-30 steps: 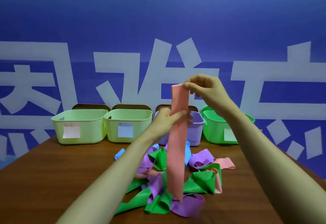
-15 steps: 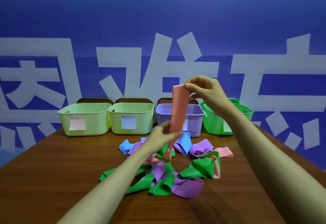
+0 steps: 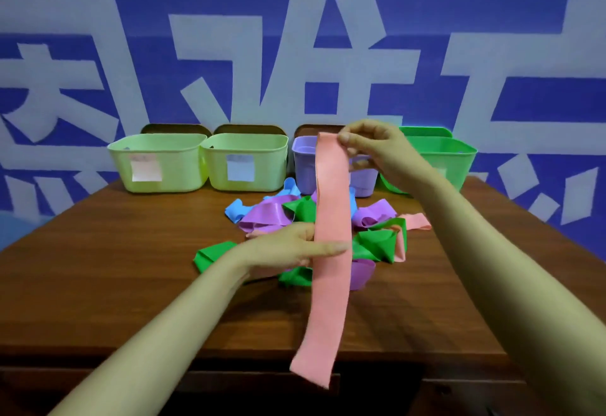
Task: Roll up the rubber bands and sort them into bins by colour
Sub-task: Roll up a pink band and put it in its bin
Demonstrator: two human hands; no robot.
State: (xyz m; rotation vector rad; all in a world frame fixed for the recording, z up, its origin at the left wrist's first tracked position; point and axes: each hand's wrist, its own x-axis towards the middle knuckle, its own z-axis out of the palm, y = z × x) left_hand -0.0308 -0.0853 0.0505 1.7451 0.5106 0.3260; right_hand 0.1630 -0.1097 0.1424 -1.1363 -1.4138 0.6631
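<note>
A long pink rubber band [image 3: 329, 284] hangs straight down in front of me. My right hand [image 3: 377, 150] pinches its top end, level with the bins. My left hand [image 3: 288, 247] holds the band at mid-length, one straight finger across its front and the rest of the hand behind it. The band's lower end dangles past the table's front edge. Behind it on the table lies a loose pile of bands [image 3: 272, 215] in green, purple, blue and pink.
At the back of the wooden table [image 3: 114, 268] stands a row of bins: two pale green bins [image 3: 157, 166] [image 3: 244, 163] with paper labels, a purple bin [image 3: 303, 166] and a bright green bin [image 3: 452, 160]. A blue wall rises behind.
My left hand has slid down the pink band from near its top to mid-length. The band now hangs flat and straight, nearer to me. My right hand keeps hold of the top.
</note>
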